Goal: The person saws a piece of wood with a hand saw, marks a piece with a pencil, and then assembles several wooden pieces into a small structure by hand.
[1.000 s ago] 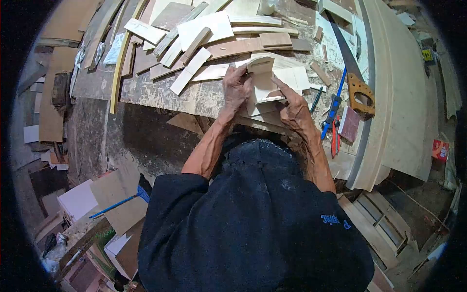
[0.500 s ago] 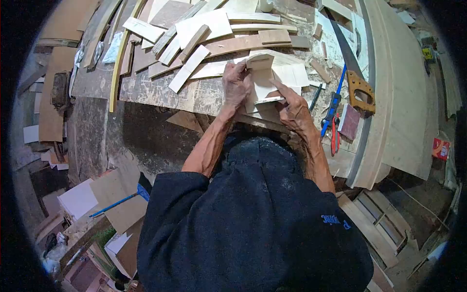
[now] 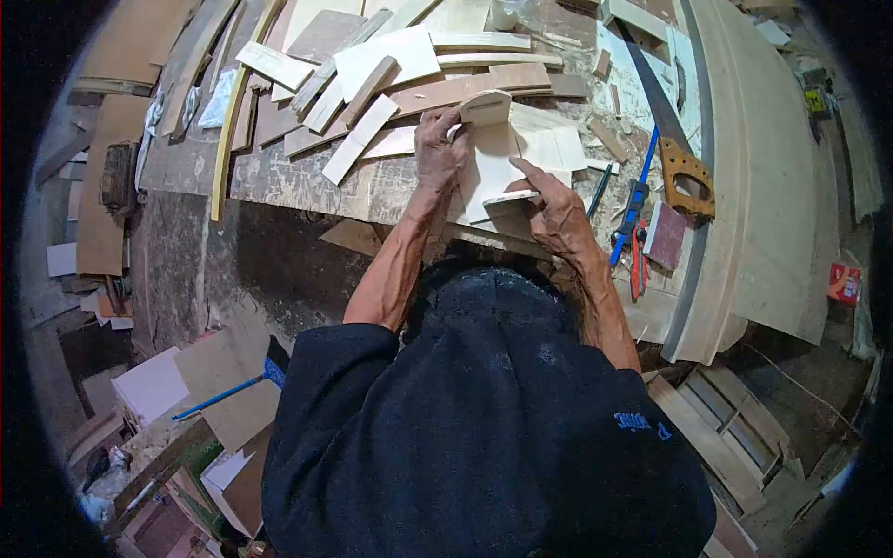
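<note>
Both hands are on a small pale wooden piece point(image 3: 487, 160), which looks like a flat board with an upright end at its top and another at its bottom. My left hand point(image 3: 440, 153) is closed at the upper left, its fingers against the rounded upright end. At the lower right, my right hand point(image 3: 560, 212) grips the near upright, with the index finger bent over toward the board. The right palm and some fingertips are hidden. More pale boards point(image 3: 551, 149) lie just behind and right of the piece.
Several wood offcuts point(image 3: 386, 60) are heaped at the back of the workbench point(image 3: 307, 177). A handsaw point(image 3: 686, 181), a blue tool point(image 3: 636, 205), red-handled pliers point(image 3: 638, 265), a dark pen point(image 3: 601, 190) and a reddish block point(image 3: 666, 235) lie to the right. A long curved panel point(image 3: 735, 186) borders that side.
Both hands and the wooden piece have shifted slightly left, and the piece is tilted a little differently. The grip of both hands stays about the same.
</note>
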The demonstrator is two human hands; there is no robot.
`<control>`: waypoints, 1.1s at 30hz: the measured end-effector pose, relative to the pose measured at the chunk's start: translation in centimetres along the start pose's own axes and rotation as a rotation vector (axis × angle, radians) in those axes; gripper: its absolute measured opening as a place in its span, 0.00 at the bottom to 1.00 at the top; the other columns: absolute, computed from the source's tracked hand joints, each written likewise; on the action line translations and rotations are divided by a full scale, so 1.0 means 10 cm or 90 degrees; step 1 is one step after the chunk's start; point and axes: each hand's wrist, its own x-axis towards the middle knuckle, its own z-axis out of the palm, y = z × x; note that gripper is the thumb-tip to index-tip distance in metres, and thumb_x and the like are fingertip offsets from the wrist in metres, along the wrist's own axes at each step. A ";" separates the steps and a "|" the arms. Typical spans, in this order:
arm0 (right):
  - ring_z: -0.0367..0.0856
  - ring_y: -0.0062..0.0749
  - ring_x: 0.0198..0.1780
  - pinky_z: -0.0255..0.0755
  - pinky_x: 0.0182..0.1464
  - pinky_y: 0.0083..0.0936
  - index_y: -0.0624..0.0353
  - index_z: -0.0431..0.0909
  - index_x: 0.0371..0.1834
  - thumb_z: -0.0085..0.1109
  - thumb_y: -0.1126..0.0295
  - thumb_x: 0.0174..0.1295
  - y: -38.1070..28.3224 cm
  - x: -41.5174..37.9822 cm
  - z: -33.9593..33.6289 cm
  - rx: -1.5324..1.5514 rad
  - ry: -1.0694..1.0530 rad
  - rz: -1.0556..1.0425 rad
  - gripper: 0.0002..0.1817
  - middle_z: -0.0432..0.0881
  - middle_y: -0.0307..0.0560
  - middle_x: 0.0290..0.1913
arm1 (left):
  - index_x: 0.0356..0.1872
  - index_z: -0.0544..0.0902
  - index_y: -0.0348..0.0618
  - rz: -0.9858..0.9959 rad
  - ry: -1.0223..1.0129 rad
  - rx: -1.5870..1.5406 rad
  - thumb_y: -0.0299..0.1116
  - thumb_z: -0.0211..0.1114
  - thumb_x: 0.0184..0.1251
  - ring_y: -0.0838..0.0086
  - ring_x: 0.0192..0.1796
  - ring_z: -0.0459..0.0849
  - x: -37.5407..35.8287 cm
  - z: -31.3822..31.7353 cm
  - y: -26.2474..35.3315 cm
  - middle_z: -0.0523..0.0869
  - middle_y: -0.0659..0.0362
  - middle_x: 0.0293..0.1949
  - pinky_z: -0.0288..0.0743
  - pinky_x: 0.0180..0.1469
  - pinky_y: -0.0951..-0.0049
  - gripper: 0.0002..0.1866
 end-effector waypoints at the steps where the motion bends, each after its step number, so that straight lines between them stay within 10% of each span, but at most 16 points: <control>1: 0.81 0.43 0.46 0.76 0.50 0.34 0.55 0.69 0.66 0.50 0.83 0.40 0.03 0.00 0.01 -0.013 0.005 -0.014 0.40 0.86 0.43 0.47 | 0.48 0.86 0.47 -0.008 -0.004 0.005 0.21 0.67 0.52 0.61 0.46 0.81 0.00 0.00 0.01 0.86 0.55 0.40 0.74 0.51 0.63 0.19; 16: 0.82 0.44 0.48 0.77 0.53 0.34 0.53 0.67 0.69 0.53 0.80 0.42 0.07 -0.05 0.00 -0.005 -0.027 0.019 0.41 0.86 0.45 0.48 | 0.48 0.84 0.37 -0.001 -0.087 0.038 0.21 0.61 0.60 0.66 0.46 0.84 0.05 -0.10 -0.01 0.84 0.51 0.44 0.77 0.50 0.72 0.15; 19: 0.83 0.33 0.44 0.77 0.41 0.26 0.54 0.69 0.68 0.43 0.87 0.42 0.11 -0.08 0.01 -0.007 -0.003 -0.007 0.42 0.86 0.46 0.48 | 0.50 0.84 0.37 -0.033 -0.075 0.007 0.21 0.61 0.60 0.64 0.48 0.84 0.03 -0.08 0.03 0.85 0.50 0.46 0.77 0.53 0.71 0.16; 30: 0.81 0.45 0.45 0.77 0.51 0.38 0.55 0.68 0.66 0.47 0.82 0.39 0.01 -0.13 -0.05 -0.018 -0.016 0.024 0.41 0.86 0.42 0.47 | 0.46 0.85 0.42 0.002 -0.048 -0.028 0.20 0.60 0.53 0.61 0.41 0.83 0.03 -0.04 0.02 0.85 0.51 0.35 0.78 0.47 0.65 0.18; 33: 0.81 0.45 0.45 0.77 0.52 0.38 0.55 0.68 0.67 0.47 0.82 0.40 0.02 -0.14 -0.04 -0.026 0.000 0.012 0.41 0.86 0.43 0.46 | 0.52 0.84 0.41 -0.019 -0.099 -0.006 0.23 0.62 0.61 0.65 0.46 0.86 0.03 -0.11 0.06 0.87 0.51 0.45 0.77 0.52 0.71 0.17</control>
